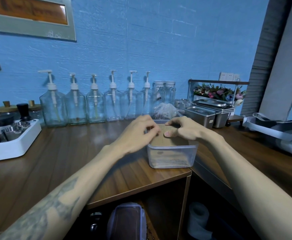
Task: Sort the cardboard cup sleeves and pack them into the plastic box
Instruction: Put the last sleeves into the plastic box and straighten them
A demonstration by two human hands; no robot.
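Note:
A clear plastic box (pixel 172 157) stands on the wooden counter near its front corner, filled with a stack of brown cardboard cup sleeves (pixel 167 140). Both hands are over the box's open top. My left hand (pixel 139 131) lies on the left side of the stack with curled fingers on the top sleeve; it is motion-blurred. My right hand (pixel 183 129) is on the right side, its thumb pressing flat on the top sleeve and its fingers curled over the sleeve's far edge. More sleeves show through the box's front wall.
A row of glass pump bottles (pixel 95 104) lines the blue wall behind. A white tray (pixel 15 146) with coffee tools sits at left, steel containers (pixel 202 116) and a flower rack at back right. Under the counter stands a lidded plastic container (pixel 127 222).

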